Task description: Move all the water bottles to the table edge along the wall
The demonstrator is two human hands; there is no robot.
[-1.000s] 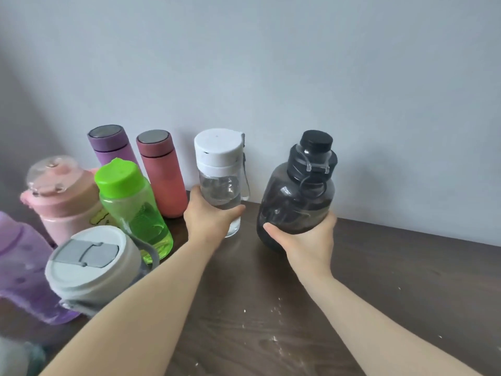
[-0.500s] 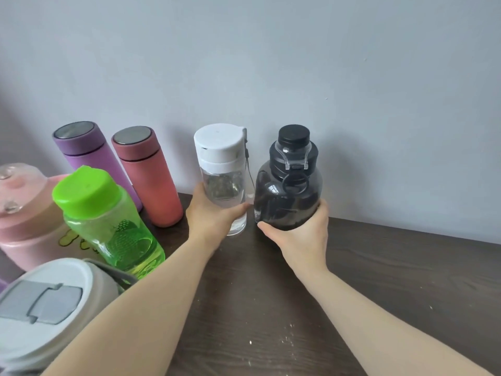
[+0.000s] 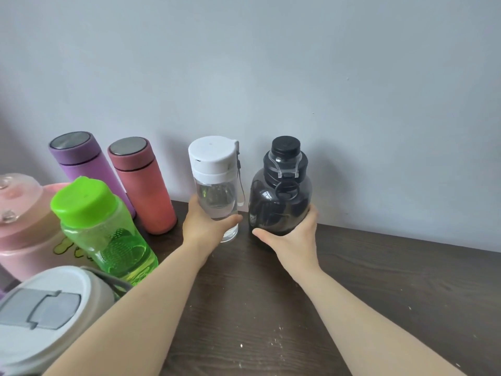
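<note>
My left hand (image 3: 206,229) is wrapped around a clear bottle with a white cap (image 3: 214,180), which stands by the wall. My right hand (image 3: 291,237) grips the base of a dark smoky bottle with a black cap (image 3: 282,191), upright just right of the clear one and close to the wall. A purple flask (image 3: 81,164) and a coral flask (image 3: 141,183) stand against the wall further left. In front of them are a green bottle (image 3: 105,232), a pink jug (image 3: 24,226) and a white-lidded grey bottle (image 3: 46,313) at the near left.
The dark wooden table (image 3: 379,294) runs right along the grey wall (image 3: 298,77), with bare wood to the right of the black bottle. Pale specks lie on the near tabletop.
Both hands have carried their bottles toward the wall. The black bottle went from tilted and raised to upright beside the clear bottle. The view has shifted, so the left bottles sit lower and nearer.
</note>
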